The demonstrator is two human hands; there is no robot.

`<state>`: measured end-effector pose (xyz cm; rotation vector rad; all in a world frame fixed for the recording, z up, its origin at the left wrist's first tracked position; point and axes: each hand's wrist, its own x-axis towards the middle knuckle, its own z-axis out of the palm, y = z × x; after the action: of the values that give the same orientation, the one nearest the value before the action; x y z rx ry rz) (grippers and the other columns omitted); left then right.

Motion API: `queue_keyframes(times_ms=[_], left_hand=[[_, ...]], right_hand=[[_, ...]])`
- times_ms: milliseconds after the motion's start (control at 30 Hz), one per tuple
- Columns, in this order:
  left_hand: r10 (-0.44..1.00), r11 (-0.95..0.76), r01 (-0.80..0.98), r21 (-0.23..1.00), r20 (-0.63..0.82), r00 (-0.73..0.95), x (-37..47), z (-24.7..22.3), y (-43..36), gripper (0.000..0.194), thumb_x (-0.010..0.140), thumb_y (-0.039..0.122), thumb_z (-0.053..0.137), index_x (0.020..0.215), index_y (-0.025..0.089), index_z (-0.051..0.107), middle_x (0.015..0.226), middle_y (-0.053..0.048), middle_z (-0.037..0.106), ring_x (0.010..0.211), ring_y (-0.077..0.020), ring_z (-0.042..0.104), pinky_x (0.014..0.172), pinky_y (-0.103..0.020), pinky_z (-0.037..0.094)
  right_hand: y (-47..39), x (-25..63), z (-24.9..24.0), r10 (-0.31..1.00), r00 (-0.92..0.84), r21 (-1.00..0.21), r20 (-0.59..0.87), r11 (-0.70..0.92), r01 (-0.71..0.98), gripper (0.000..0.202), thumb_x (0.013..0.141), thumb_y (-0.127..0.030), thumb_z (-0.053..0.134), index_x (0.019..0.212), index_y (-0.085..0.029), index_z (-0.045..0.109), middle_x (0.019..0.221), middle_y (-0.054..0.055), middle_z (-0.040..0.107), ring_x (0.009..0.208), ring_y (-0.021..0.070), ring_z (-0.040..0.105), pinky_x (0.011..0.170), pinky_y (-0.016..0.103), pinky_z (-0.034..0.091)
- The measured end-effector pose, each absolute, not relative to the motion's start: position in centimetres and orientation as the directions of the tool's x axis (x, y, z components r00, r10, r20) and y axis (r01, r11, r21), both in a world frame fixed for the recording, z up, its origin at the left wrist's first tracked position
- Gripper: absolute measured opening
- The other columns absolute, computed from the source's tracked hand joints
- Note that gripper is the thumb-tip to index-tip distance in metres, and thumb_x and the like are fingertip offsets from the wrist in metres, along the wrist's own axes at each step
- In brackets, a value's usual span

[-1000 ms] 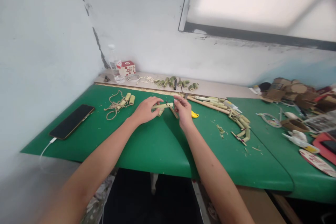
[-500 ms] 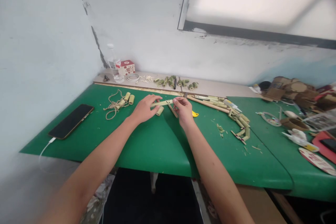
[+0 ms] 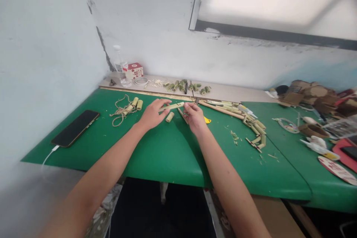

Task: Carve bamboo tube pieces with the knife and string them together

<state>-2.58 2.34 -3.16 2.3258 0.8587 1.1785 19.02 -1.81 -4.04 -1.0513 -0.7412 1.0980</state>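
Bamboo stick (image 3: 175, 106): left fingers (image 3: 165, 113) clasp one end; right fingers (image 3: 190, 110) at other, grip unclear.

A slim, pale bamboo piece (image 3: 173, 106), black-marked near its right end, slants in the left hand (image 3: 153, 115).

A phone (image 3: 75, 128) lies left of the bamboo stick (image 3: 174, 106).

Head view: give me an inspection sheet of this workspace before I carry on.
Surface: green covering, shavings at right.
Job's things: bamboo piece with dark marks, held over the covering; short bamboo tube lying nearby.
Clutter: phone at left; bottle and red-and-white box at back.
Hands: left hand grips the bamboo piece; right hand at its marked end, contact unclear.
Cables: white cable from phone over front edge.
Surroundings: wall with dark crack.
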Motion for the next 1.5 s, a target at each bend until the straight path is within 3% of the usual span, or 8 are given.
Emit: queue_keyframes(times_ms=[200, 400, 633, 933, 1200, 1367, 1500], left_hand=[[0.669, -0.742, 0.357, 0.567, 0.605, 0.432, -2.6, -3.0, 2.4, 0.031, 0.099, 0.025, 0.065, 0.129, 0.024, 0.07, 0.118, -0.008, 0.076, 0.113, -0.0254, 0.071, 0.106, -0.045, 0.057], [0.657, -0.754, 0.333, 0.566, 0.658, 0.369, -2.5, -3.2, 2.7, 0.032, 0.096, 0.023, 0.071, 0.128, 0.024, 0.068, 0.114, -0.006, 0.076, 0.105, -0.0227, 0.07, 0.102, -0.042, 0.057], [0.666, -0.743, 0.347, 0.572, 0.683, 0.3, -2.5, -2.9, 2.4, 0.039, 0.095, 0.032, 0.075, 0.132, 0.025, 0.063, 0.119, -0.008, 0.074, 0.101, -0.0216, 0.069, 0.092, -0.037, 0.058], [0.631, -0.767, 0.314, 0.56, 0.748, 0.206, -2.7, -2.6, 2.0, 0.011, 0.102, 0.032, 0.062, 0.109, 0.023, 0.061, 0.099, -0.004, 0.071, 0.083, -0.0157, 0.067, 0.077, -0.03, 0.055], [0.573, -0.807, 0.325, 0.494, 0.788, 0.226, -2.8, -2.3, 1.9, 0.016, 0.105, 0.038, 0.06, 0.105, 0.023, 0.065, 0.097, -0.004, 0.071, 0.077, -0.015, 0.063, 0.074, -0.03, 0.055], [0.627, -0.77, 0.337, 0.542, 0.742, 0.239, -2.6, -2.5, 2.0, 0.021, 0.104, 0.042, 0.062, 0.104, 0.023, 0.069, 0.101, -0.004, 0.072, 0.076, -0.0144, 0.062, 0.073, -0.029, 0.054], [0.698, -0.713, 0.234, 0.661, 0.701, 0.145, -2.4, -2.7, 2.6, 0.023, 0.102, 0.042, 0.066, 0.1, 0.021, 0.075, 0.099, -0.005, 0.074, 0.075, -0.0144, 0.063, 0.072, -0.028, 0.054]], right_hand=[[-1.6, 19.2, -4.5, 0.953, 0.299, -0.956, 0.042, 0.126, -0.266, 0.049, 0.064, -0.061, 0.098, 0.086, -0.023, 0.076, 0.071, -0.003, 0.064, 0.065, 0.0133, 0.058, 0.054, 0.026, 0.045], [-1.5, 19.1, -4.6, 0.949, 0.307, -0.966, 0.075, 0.145, -0.213, 0.049, 0.062, -0.059, 0.098, 0.089, -0.023, 0.079, 0.073, -0.002, 0.067, 0.065, 0.0131, 0.058, 0.055, 0.026, 0.045], [-1.5, 19.6, -4.4, 0.942, 0.334, -0.937, -0.004, 0.113, -0.331, 0.052, 0.058, -0.058, 0.1, 0.084, -0.024, 0.071, 0.073, -0.003, 0.066, 0.064, 0.013, 0.057, 0.054, 0.025, 0.046], [-1.2, 20.6, -4.9, 0.968, 0.232, -0.872, -0.096, 0.031, -0.489, 0.041, 0.072, -0.047, 0.097, 0.085, -0.024, 0.065, 0.081, -0.002, 0.069, 0.065, 0.0121, 0.06, 0.053, 0.024, 0.051], [-1.0, 20.8, -5.1, 0.954, 0.291, -0.889, -0.074, 0.069, -0.453, 0.044, 0.068, -0.049, 0.099, 0.086, -0.025, 0.067, 0.083, -0.001, 0.071, 0.066, 0.0141, 0.061, 0.052, 0.026, 0.051], [-1.2, 20.7, -4.9, 0.944, 0.324, -0.883, -0.056, 0.104, -0.458, 0.046, 0.067, -0.05, 0.099, 0.087, -0.025, 0.066, 0.082, -0.002, 0.071, 0.065, 0.0132, 0.061, 0.053, 0.025, 0.05], [-1.4, 20.4, -4.4, 0.939, 0.342, -0.893, -0.038, 0.121, -0.433, 0.047, 0.065, -0.052, 0.1, 0.087, -0.026, 0.069, 0.083, -0.002, 0.072, 0.063, 0.0128, 0.059, 0.052, 0.024, 0.049]])
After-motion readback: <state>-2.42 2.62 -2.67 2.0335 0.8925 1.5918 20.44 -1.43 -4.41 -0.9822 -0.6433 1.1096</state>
